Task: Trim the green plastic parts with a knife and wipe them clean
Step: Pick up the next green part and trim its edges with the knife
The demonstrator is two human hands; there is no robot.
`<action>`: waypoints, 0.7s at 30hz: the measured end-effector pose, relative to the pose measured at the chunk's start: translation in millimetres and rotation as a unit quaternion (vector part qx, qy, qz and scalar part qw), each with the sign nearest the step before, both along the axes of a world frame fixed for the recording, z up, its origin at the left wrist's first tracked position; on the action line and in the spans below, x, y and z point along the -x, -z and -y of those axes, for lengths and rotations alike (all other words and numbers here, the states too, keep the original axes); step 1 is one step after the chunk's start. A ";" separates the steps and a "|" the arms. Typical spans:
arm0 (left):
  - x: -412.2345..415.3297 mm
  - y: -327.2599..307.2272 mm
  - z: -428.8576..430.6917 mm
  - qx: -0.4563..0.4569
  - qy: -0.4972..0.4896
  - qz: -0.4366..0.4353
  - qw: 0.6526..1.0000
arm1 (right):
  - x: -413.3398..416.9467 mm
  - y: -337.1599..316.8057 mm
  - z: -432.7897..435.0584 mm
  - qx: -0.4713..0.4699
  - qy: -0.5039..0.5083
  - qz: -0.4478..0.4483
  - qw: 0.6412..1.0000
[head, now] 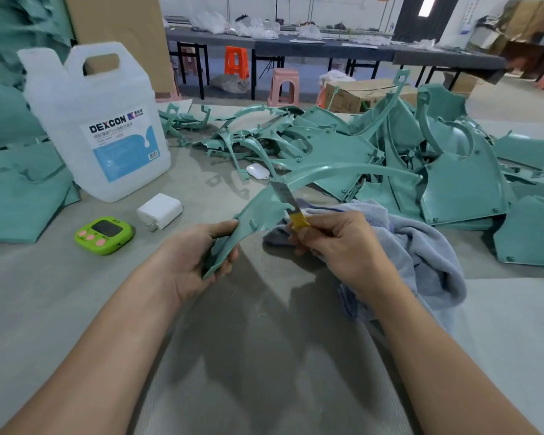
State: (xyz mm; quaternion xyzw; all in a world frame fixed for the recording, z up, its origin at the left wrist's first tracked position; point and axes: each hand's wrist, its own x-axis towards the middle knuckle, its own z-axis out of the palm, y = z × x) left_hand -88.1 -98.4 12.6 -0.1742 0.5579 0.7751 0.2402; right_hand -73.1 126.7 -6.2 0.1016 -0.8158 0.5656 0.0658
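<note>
Holding the lower end of a curved green part (258, 211) in the left hand (198, 255), fingers curled round its edge, thumb on the upper side. From that grip, rising away and to the right in a long thin arch above the table (264, 356), far tip reaching over the pile of green parts (459, 183).

Gripping a knife (288, 202) in the right hand (336, 243), fingers wrapped tight round the yellow handle, blade out and pointing up and away from the fist. Blade laid against the part's edge a little above the left-hand grip, where the broad lower piece narrows into the arch; touching, as far as can be told.

Directly under the right-hand grip, and trailing off to its right and back toward the body: a crumpled grey-blue cloth (421, 246), lying on the table.

Left of the left-hand grip, near: a lime-green timer (103, 235) with pink buttons. Just beyond that, a white plug (160, 211). Farther off on the same side, upright, a big clear jug (98, 127) with a blue and white label.

Beyond both grips, just past the knife tip: a small white case (257, 171) at the near edge of the pile. Well to the left of the left hand, a stack (19, 196) of more green pieces.
</note>
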 end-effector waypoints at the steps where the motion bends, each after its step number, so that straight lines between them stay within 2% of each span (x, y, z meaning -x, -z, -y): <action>1: 0.6 0.2 -0.2 0.010 -0.012 -0.009 1.000 | -2.0 -1.6 -1.6 0.029 -0.009 0.007 1.000; 4: 2.0 0.7 -2.8 0.040 -0.038 -0.049 0.997 | -5.9 -8.6 -4.4 0.113 -0.021 0.011 0.993; 9: 0.6 0.8 -5.8 0.050 -0.048 -0.065 0.995 | -10.8 -11.6 -1.2 0.090 -0.068 0.046 0.993; 12: 1.6 1.5 -4.4 0.049 -0.058 -0.068 0.995 | -11.7 -17.9 -11.4 0.119 -0.071 0.080 0.987; 14: 2.3 2.0 -3.9 0.054 -0.063 -0.071 0.994 | -11.4 -18.8 -14.3 0.142 -0.063 0.083 0.984; 18: 2.4 2.3 -3.1 0.059 -0.069 -0.068 0.994 | -12.5 -16.6 -8.7 0.121 -0.065 0.061 0.989; 21: 2.7 2.3 -2.4 0.057 -0.088 -0.069 0.992 | -13.1 -19.8 -18.3 0.132 -0.105 0.094 0.981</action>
